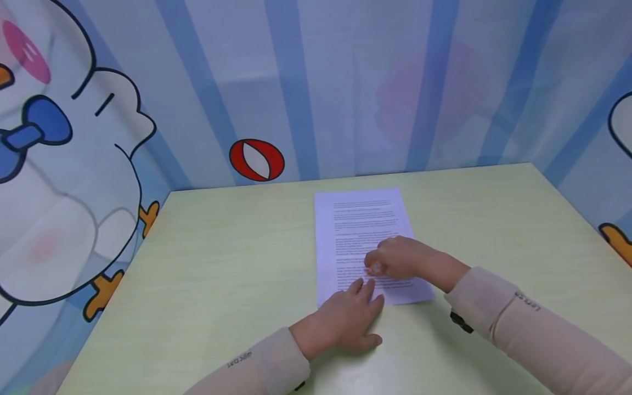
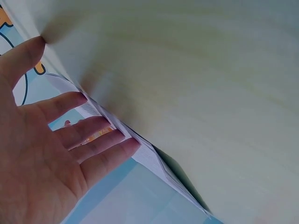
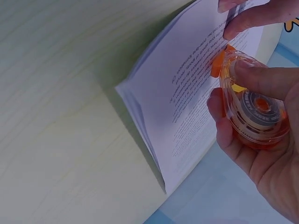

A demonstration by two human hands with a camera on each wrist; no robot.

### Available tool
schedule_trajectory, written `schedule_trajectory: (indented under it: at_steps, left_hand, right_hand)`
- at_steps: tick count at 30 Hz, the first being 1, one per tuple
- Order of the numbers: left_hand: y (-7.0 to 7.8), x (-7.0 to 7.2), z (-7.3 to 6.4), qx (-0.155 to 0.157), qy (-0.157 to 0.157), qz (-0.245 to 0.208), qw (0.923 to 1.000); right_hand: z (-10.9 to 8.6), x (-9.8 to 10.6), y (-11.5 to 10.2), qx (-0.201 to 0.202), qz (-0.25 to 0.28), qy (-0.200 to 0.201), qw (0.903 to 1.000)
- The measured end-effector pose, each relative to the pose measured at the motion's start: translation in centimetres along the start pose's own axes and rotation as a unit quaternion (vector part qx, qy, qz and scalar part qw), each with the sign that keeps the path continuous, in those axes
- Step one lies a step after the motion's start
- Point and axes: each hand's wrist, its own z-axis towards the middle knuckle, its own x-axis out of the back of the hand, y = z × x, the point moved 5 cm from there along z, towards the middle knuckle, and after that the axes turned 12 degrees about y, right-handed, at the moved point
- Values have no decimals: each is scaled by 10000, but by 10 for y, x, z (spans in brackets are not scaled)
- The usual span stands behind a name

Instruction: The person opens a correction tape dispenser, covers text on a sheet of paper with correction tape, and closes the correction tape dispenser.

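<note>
A stack of printed paper sheets (image 1: 362,219) lies on the table, several sheets thick in the right wrist view. My right hand (image 1: 400,258) grips a correction tape dispenser (image 3: 259,112), clear-cased with orange parts and a round reel inside. Its orange tip end is at the printed lines of the top sheet; whether it touches is hard to tell. Thumb on one side and curled fingers on the other hold the case. My left hand (image 1: 348,321) is spread out palm down, its fingertips resting on the lower part of the sheets, close to the dispenser.
The pale wooden table (image 1: 237,247) extends around the paper on all sides. Behind it hangs a blue striped backdrop (image 1: 326,82) with a printed red ball (image 1: 239,156) and cartoon figures at the sides.
</note>
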Motion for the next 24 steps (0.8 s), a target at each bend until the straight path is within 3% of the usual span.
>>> schedule_trajectory:
  at_steps: [24]
  left_hand:
    - [1, -2, 3, 105, -215, -60, 9997]
  right_hand:
    - [-11, 3, 12, 112, -24, 103, 9999]
